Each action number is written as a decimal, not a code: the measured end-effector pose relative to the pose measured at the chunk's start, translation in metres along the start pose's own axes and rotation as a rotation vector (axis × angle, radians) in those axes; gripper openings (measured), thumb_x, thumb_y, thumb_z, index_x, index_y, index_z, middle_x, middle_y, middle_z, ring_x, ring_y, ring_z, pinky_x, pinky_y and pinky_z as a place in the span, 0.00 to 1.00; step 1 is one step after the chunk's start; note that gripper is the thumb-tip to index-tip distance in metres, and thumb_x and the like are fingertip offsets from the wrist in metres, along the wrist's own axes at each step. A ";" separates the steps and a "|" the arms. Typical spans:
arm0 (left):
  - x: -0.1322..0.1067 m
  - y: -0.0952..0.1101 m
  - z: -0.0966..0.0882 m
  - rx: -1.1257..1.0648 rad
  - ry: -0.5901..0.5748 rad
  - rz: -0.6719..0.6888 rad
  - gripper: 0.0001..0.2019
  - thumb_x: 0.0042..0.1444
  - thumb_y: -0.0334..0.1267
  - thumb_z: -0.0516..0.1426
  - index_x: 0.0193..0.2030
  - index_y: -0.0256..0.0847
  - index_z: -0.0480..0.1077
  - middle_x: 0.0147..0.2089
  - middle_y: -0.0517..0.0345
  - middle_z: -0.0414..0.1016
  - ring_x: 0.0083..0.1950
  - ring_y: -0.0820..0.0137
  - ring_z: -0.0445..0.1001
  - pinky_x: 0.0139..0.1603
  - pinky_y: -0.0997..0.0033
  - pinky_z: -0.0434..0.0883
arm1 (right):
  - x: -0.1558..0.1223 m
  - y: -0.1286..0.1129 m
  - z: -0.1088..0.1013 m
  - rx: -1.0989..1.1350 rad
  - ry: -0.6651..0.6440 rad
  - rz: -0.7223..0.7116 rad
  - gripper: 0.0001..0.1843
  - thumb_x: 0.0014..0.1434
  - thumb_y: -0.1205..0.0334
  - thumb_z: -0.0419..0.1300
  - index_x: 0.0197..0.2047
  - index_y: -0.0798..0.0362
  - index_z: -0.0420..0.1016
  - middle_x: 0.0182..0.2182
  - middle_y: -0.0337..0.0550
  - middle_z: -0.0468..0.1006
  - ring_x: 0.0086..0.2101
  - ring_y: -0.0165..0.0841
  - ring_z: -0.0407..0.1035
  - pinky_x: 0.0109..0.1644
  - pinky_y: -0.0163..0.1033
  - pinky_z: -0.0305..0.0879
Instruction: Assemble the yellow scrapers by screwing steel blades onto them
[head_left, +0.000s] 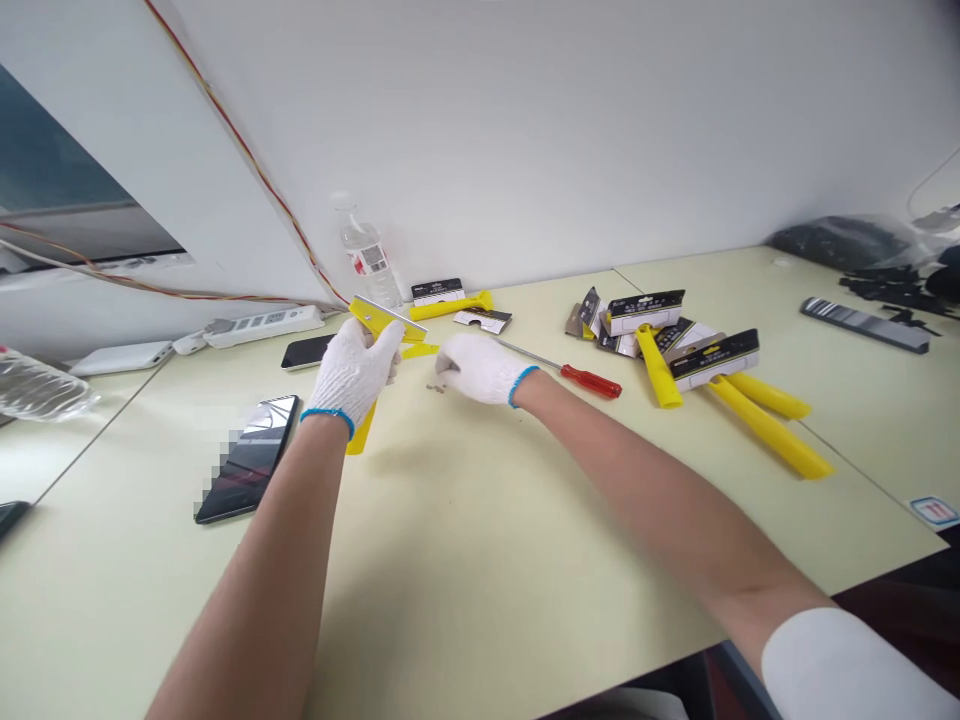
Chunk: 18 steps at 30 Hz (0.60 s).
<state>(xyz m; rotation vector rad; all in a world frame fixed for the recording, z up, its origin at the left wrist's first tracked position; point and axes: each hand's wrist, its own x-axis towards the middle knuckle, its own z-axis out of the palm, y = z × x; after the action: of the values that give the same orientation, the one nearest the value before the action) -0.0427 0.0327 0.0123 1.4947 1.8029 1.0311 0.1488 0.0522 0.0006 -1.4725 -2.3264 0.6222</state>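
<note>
My left hand (352,368), in a white knitted glove with a blue cuff, is closed round a yellow scraper (373,318). The scraper's wide head with a metal edge points up, and its handle shows below the hand. My right hand (478,366), gloved the same way, is low over the table with its fingers curled together; what they hold, if anything, is hidden. Small screw-like pieces (436,388) lie just below its fingertips. A yellow part (420,351) lies between the hands. Behind the right hand is a screwdriver (589,380) with a red handle.
Packaged yellow scrapers (772,425) lie in a pile on the right. Another scraper (450,306) and a water bottle (367,255) are at the wall. A phone (251,460) lies left, near a power strip (264,326). A grey bar (864,325) is far right.
</note>
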 end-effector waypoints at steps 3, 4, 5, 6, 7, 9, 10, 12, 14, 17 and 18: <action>-0.007 0.002 0.010 0.029 -0.035 0.051 0.13 0.68 0.48 0.57 0.45 0.40 0.69 0.42 0.52 0.81 0.33 0.68 0.77 0.36 0.67 0.77 | -0.008 0.011 -0.009 0.022 0.154 -0.051 0.29 0.72 0.44 0.51 0.37 0.57 0.84 0.35 0.48 0.83 0.48 0.31 0.80 0.49 0.31 0.73; -0.009 0.003 0.014 0.026 -0.078 0.060 0.12 0.68 0.47 0.56 0.45 0.40 0.69 0.43 0.52 0.82 0.33 0.69 0.77 0.35 0.67 0.77 | -0.009 0.015 -0.011 0.021 0.194 -0.076 0.28 0.72 0.44 0.52 0.38 0.57 0.84 0.36 0.48 0.83 0.48 0.32 0.79 0.50 0.32 0.74; -0.010 0.004 0.018 0.019 -0.112 0.065 0.12 0.69 0.47 0.55 0.46 0.40 0.69 0.44 0.51 0.82 0.32 0.70 0.77 0.34 0.68 0.77 | -0.010 0.017 -0.011 0.017 0.218 -0.098 0.28 0.72 0.44 0.53 0.38 0.57 0.84 0.36 0.48 0.82 0.49 0.32 0.79 0.51 0.32 0.75; -0.012 0.005 0.022 0.013 -0.139 0.067 0.11 0.69 0.47 0.55 0.46 0.41 0.70 0.45 0.51 0.82 0.32 0.70 0.77 0.33 0.69 0.76 | -0.010 0.020 -0.011 0.010 0.228 -0.117 0.28 0.72 0.44 0.52 0.37 0.57 0.84 0.36 0.47 0.82 0.50 0.32 0.79 0.51 0.32 0.75; -0.013 0.006 0.025 0.017 -0.161 0.070 0.11 0.69 0.46 0.55 0.46 0.41 0.70 0.46 0.51 0.83 0.32 0.71 0.77 0.32 0.69 0.75 | -0.009 0.022 -0.010 0.001 0.227 -0.132 0.29 0.73 0.44 0.51 0.34 0.56 0.83 0.35 0.47 0.81 0.51 0.32 0.79 0.51 0.32 0.74; -0.016 0.008 0.032 0.051 -0.190 0.073 0.12 0.69 0.48 0.54 0.44 0.41 0.70 0.44 0.52 0.83 0.31 0.71 0.76 0.32 0.70 0.74 | -0.007 0.024 -0.006 -0.028 0.230 -0.157 0.32 0.73 0.44 0.47 0.30 0.55 0.81 0.34 0.48 0.81 0.54 0.33 0.79 0.53 0.33 0.73; -0.017 0.009 0.034 0.065 -0.198 0.075 0.13 0.69 0.49 0.54 0.42 0.41 0.70 0.44 0.52 0.83 0.31 0.71 0.76 0.32 0.69 0.74 | -0.006 0.025 -0.005 -0.043 0.238 -0.164 0.32 0.73 0.44 0.46 0.29 0.54 0.80 0.34 0.49 0.81 0.56 0.34 0.78 0.54 0.34 0.73; -0.018 0.012 0.038 0.081 -0.201 0.074 0.13 0.69 0.49 0.55 0.40 0.41 0.70 0.41 0.52 0.83 0.29 0.70 0.76 0.32 0.69 0.73 | -0.004 0.028 -0.002 -0.061 0.268 -0.169 0.32 0.73 0.45 0.46 0.28 0.54 0.79 0.37 0.51 0.82 0.59 0.37 0.77 0.57 0.37 0.73; -0.020 0.013 0.041 0.085 -0.197 0.070 0.13 0.68 0.48 0.55 0.40 0.41 0.70 0.39 0.52 0.82 0.29 0.70 0.75 0.31 0.69 0.72 | -0.003 0.031 0.000 -0.062 0.302 -0.187 0.32 0.73 0.45 0.46 0.27 0.53 0.79 0.39 0.53 0.83 0.61 0.38 0.76 0.58 0.39 0.73; -0.020 0.013 0.044 0.085 -0.208 0.074 0.12 0.68 0.47 0.55 0.40 0.42 0.70 0.38 0.52 0.82 0.29 0.70 0.75 0.30 0.69 0.72 | -0.003 0.033 0.000 -0.040 0.320 -0.216 0.31 0.72 0.45 0.47 0.26 0.52 0.79 0.41 0.53 0.84 0.60 0.39 0.76 0.58 0.40 0.74; -0.020 0.012 0.045 0.086 -0.215 0.078 0.13 0.69 0.48 0.54 0.40 0.42 0.70 0.39 0.52 0.82 0.29 0.70 0.75 0.30 0.69 0.72 | -0.003 0.033 -0.001 -0.023 0.312 -0.208 0.31 0.71 0.45 0.48 0.26 0.53 0.79 0.41 0.53 0.84 0.60 0.38 0.77 0.57 0.39 0.74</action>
<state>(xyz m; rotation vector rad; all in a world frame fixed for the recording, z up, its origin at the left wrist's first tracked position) 0.0049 0.0227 -0.0028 1.6708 1.6673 0.8028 0.1757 0.0621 -0.0161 -1.2152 -2.2063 0.2873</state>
